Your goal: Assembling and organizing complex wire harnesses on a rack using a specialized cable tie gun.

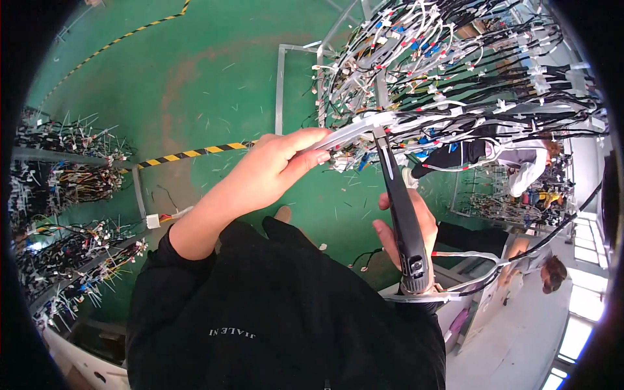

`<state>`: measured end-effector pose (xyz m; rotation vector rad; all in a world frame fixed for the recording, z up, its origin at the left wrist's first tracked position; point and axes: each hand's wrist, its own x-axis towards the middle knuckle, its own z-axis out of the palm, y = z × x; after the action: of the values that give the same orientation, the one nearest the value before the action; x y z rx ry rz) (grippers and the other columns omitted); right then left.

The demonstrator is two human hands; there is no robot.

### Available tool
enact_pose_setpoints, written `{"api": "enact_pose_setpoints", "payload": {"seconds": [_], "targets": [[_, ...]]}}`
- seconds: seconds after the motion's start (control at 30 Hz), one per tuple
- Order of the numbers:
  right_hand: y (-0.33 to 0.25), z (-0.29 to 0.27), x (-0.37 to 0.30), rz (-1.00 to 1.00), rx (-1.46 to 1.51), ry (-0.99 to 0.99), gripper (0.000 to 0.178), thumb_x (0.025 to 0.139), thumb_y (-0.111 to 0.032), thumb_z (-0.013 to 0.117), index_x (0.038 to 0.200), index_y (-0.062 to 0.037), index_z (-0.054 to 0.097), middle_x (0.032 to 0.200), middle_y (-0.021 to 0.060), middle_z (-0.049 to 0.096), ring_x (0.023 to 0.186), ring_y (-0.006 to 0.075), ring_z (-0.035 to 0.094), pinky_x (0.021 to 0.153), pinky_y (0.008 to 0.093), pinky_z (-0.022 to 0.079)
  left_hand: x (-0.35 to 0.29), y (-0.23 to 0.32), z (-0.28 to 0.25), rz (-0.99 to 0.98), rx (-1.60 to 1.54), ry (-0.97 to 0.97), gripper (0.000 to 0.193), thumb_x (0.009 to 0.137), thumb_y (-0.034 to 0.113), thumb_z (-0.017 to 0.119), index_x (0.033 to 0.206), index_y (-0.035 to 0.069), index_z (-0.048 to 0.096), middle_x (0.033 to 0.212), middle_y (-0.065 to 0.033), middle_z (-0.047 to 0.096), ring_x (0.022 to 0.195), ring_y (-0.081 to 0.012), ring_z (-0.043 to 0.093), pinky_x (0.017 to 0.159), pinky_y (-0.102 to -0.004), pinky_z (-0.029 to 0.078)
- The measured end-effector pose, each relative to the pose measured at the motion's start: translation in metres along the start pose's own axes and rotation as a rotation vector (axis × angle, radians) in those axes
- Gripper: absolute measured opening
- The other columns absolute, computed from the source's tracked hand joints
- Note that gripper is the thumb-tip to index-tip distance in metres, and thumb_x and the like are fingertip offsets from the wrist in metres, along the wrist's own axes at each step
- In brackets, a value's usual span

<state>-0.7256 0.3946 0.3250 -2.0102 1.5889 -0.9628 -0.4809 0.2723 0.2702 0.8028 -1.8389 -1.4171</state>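
My left hand [292,156] is closed, with thumb and fingers pinching the near end of a grey metal bar [356,132]. Bundles of wire harnesses [448,117], black and white with small connectors, hang along that bar. My right hand [422,221] is lower and to the right, its thumb and a fingertip apart, with nothing visible between them. A long black device [404,218] with a small lens lies over that hand and hides most of it. Black and white wires [471,255] pass by my right wrist. Next to my left forearm is a white connector [153,221] on coloured wires.
More harness racks [71,175] stand at the left. Yellow and black floor tape [195,153] crosses the green floor [214,71], which has scattered cable-tie scraps. A metal frame [279,91] stands ahead. Two people [530,166] are at the right, near a white table [500,325].
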Motion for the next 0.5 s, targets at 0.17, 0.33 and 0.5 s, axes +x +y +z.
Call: {"api": "enact_pose_setpoints", "payload": {"seconds": [0.17, 0.33, 0.5], "targets": [[-0.002, -0.002, -0.006, 0.070, -0.039, 0.049, 0.026, 0.075, 0.001, 0.077, 0.097, -0.0003, 0.065, 0.079, 0.0067, 0.061, 0.066, 0.0169, 0.060, 0.061, 0.0287, 0.048, 0.003, 0.004, 0.005, 0.034, 0.131, -0.004, 0.035, 0.098, 0.008, 0.063, 0.132, -0.001, 0.058, 0.079, -0.0083, 0.063, 0.063, -0.0116, 0.050, 0.058, -0.0299, 0.043], [-0.008, 0.002, -0.016, 0.098, -0.175, 0.009, 0.018, 0.079, -0.004, 0.079, 0.084, 0.0008, 0.062, 0.071, 0.0076, 0.058, 0.057, 0.0158, 0.055, 0.056, 0.0288, 0.046, -0.005, -0.007, 0.001, 0.060, 0.088, 0.000, 0.035, 0.099, 0.012, 0.062, 0.131, -0.001, 0.058, 0.078, -0.0078, 0.062, 0.060, -0.0123, 0.049, 0.056, -0.0287, 0.041], [0.013, 0.025, -0.017, -0.017, 0.044, 0.011, 0.034, 0.079, -0.008, 0.081, 0.104, 0.0019, 0.061, 0.089, 0.0107, 0.064, 0.079, 0.0193, 0.064, 0.073, 0.0299, 0.052, 0.008, -0.024, -0.022, -0.132, -0.459, -0.409, 0.032, 0.104, 0.025, 0.053, 0.125, 0.001, 0.054, 0.075, -0.0034, 0.061, 0.066, -0.0158, 0.061, 0.064, -0.0327, 0.050]]}}
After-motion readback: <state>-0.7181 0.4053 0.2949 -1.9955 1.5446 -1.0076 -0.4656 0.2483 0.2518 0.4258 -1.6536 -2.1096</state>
